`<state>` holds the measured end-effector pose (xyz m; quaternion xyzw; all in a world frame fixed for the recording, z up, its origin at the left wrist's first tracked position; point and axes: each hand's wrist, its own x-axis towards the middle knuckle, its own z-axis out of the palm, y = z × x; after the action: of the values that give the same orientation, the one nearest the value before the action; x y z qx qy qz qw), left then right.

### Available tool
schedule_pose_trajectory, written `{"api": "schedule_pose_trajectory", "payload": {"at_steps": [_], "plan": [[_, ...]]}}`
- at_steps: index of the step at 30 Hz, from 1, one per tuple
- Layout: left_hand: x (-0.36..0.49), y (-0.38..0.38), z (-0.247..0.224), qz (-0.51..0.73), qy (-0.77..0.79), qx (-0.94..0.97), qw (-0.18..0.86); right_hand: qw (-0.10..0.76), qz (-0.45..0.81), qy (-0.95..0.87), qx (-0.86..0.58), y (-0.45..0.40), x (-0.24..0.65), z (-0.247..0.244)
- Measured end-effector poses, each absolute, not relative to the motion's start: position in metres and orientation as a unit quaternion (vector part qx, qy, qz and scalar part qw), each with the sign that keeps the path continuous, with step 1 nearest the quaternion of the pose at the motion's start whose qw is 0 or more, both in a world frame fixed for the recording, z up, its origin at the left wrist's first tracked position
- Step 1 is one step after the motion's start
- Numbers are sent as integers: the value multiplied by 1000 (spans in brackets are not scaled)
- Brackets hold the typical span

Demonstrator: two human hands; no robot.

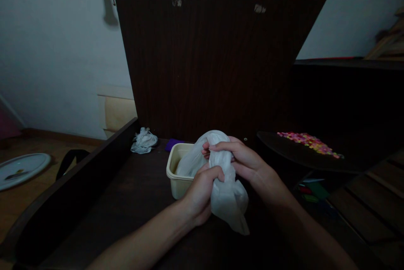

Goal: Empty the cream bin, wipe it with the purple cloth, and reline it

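A white plastic bag [229, 198] is gathered lengthwise between my two hands, its loose end hanging down toward me. My left hand [203, 190] is closed around its lower part, thumb on top. Higher up, my right hand [243, 156] pinches the bunched bag between thumb and fingers. The far part of the bag arches over into a cream plastic tub [181, 183] standing on the dark wooden surface. What lies deeper in the tub is hidden by the plastic and my left hand.
A crumpled white plastic bag [144, 140] and a purple item [173, 144] lie at the back. A dark raised side board [85, 186] runs along the left. Colourful small pieces [309, 143] lie on a rounded shelf [268, 144] at right. A dark panel [205, 59] rises behind.
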<state>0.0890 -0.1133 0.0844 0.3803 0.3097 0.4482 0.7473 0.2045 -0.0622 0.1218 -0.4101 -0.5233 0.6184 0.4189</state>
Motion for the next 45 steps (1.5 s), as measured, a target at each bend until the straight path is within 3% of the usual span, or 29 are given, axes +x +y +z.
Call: {"api": "schedule_pose_trajectory", "payload": {"at_steps": [4,10,18,26,30,40,45], "plan": [[90,-110,86,449,280,271,804,411,617,-518,-427,-61,205,123],[91,-106,79,440,225,339,800,432,624,-487,-432,-58,204,120],[77,-108,85,375,348,717,473,505,650,-376,-425,-56,205,123],[56,-117,108,205,414,865,196,495,675,-421,-350,-63,206,129],[49,-116,114,135,467,865,125,471,653,-464,-369,-62,210,129],[21,-97,116,123,443,888,30,377,641,-565,-357,-59,212,122],[15,-91,115,123,433,893,-23,398,619,-578,-353,-57,206,118]]}}
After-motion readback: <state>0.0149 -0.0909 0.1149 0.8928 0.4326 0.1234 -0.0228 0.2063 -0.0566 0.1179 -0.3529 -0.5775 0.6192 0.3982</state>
